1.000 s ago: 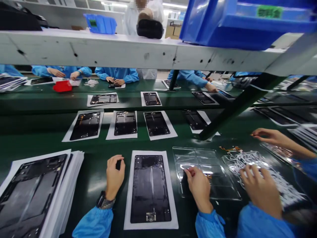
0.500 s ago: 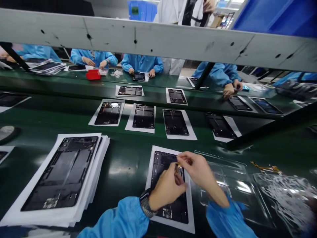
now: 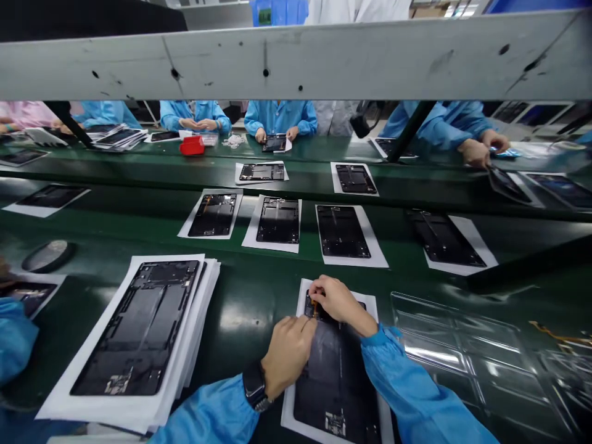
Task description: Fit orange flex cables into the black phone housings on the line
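Since the earlier frame both hands have slid up the panel (image 3: 335, 382) to its top edge. The right hand (image 3: 340, 302) pinches a small orange part (image 3: 315, 306) against the panel's top left corner; the left hand (image 3: 289, 354) rests curled just beside it, gripping nothing visible. The panel lies on white paper (image 3: 289, 413) on the green surface (image 3: 245, 308), between a stack of panels (image 3: 139, 327) and a clear tray (image 3: 462, 351).

Black panel (image 3: 340, 385) — top end hidden under the right hand (image 3: 340, 302) and left hand (image 3: 289, 354), bottom edge cut off. Small orange part (image 3: 315, 306) at the right fingertips — too tiny to identify.
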`<act>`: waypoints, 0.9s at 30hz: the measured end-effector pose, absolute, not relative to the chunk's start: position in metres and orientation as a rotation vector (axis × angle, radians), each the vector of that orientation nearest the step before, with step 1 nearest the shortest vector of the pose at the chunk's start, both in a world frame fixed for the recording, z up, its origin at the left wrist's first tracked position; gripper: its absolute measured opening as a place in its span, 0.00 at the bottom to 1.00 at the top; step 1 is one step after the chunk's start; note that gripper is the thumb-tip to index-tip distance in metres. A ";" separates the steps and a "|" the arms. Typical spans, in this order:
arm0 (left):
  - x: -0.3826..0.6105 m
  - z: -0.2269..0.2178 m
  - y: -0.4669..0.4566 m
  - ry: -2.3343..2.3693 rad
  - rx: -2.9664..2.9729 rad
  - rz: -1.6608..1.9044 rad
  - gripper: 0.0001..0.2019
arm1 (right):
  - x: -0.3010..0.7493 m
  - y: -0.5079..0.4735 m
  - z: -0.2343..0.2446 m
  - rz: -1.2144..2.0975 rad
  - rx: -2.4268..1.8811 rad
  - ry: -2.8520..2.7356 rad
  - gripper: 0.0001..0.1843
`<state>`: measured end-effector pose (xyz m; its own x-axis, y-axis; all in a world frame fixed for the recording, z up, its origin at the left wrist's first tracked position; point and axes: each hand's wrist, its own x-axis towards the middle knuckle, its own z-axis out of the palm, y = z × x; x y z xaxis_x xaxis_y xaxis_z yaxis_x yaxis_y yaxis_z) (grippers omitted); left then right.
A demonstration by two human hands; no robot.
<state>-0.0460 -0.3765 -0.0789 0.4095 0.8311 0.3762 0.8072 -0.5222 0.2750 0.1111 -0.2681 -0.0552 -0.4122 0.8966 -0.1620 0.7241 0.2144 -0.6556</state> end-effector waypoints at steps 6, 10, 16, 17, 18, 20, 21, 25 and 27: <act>-0.044 -0.084 -0.369 1.357 2.589 0.836 0.10 | 0.109 -0.249 -0.057 1.063 -1.669 -2.323 0.04; -0.049 -0.084 -0.369 1.258 2.588 0.809 0.14 | 0.107 -0.237 -0.054 1.027 -1.790 -2.368 0.09; -0.057 -0.083 -0.373 1.246 2.566 0.755 0.15 | 0.111 -0.255 -0.053 0.812 -1.796 -2.464 0.15; -0.058 -0.083 -0.373 1.240 2.570 0.731 0.15 | 0.112 -0.260 -0.054 0.775 -1.780 -2.482 0.14; -0.059 -0.083 -0.374 1.235 2.574 0.710 0.15 | 0.113 -0.264 -0.056 0.742 -1.754 -2.503 0.14; -0.061 -0.083 -0.374 1.232 2.572 0.688 0.15 | 0.116 -0.270 -0.059 0.714 -1.682 -2.539 0.14; -0.061 -0.083 -0.374 1.232 2.567 0.688 0.15 | 0.117 -0.272 -0.060 0.717 -1.647 -2.547 0.14; -0.061 -0.082 -0.375 1.214 2.549 0.680 0.14 | 0.122 -0.272 -0.063 0.755 -1.586 -2.518 0.15; -0.062 -0.081 -0.376 1.204 2.536 0.669 0.13 | 0.123 -0.273 -0.063 0.752 -1.573 -2.522 0.14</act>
